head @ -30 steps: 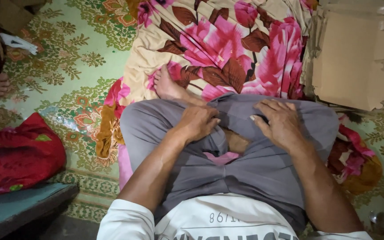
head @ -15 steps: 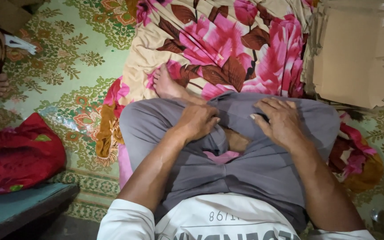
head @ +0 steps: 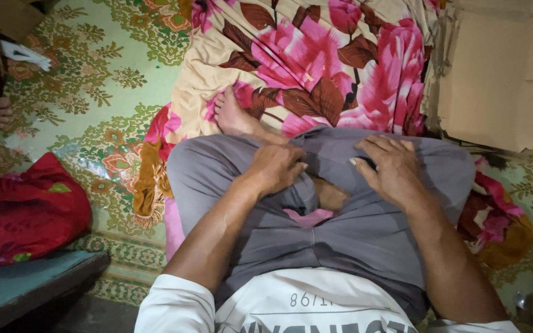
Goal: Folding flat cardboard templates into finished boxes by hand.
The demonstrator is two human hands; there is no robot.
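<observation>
The person sits cross-legged on a pink-flowered cloth [head: 316, 68], and both hands rest on the grey trousers [head: 353, 234] covering the folded legs, whose long axis runs from knee to knee across the cloth's near edge. The left hand [head: 277, 168] is curled, bunching trouser fabric at the inner left knee, while the right hand [head: 387, 166] lies with fingers spread flat on the right thigh. A bare foot [head: 232, 114] points toward the cloth's far edge, and flattened cardboard [head: 495, 80] lies at the cloth's far right corner.

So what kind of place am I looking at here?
Probably a home living space, with the person sitting on the floor: a floral blanket spread over green patterned floor covering, a red cushion beside it, and flattened cardboard stacked nearby.
</observation>
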